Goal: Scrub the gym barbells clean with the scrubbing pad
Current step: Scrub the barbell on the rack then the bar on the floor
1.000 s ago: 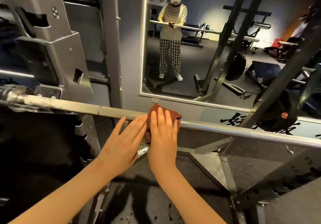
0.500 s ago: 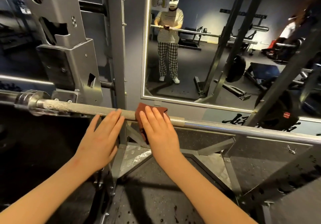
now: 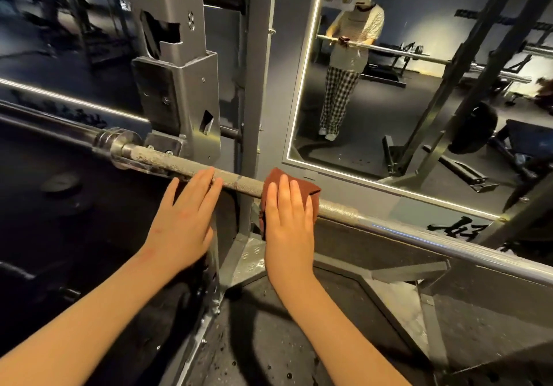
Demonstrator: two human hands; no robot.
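A steel barbell (image 3: 242,182) runs from the left collar down to the right across the rack. Its knurled shaft looks rusty and flaky near the collar (image 3: 119,143). A reddish-brown scrubbing pad (image 3: 309,189) is folded over the bar. My right hand (image 3: 288,221) lies flat on the pad with straight fingers, pressing it onto the bar. My left hand (image 3: 187,215) rests open on the bar just left of the pad, fingertips over the shaft. The underside of the pad is hidden.
The grey rack upright and bar holder (image 3: 179,92) stand behind the bar on the left. A wall mirror (image 3: 419,86) reflects a person at the bar, other racks and a weight plate. The rack's steel base frame (image 3: 251,260) lies on dark rubber flooring below.
Both hands and the pad have slid left along the bar toward the collar. My left hand moved apart from the right, and my view turned left.
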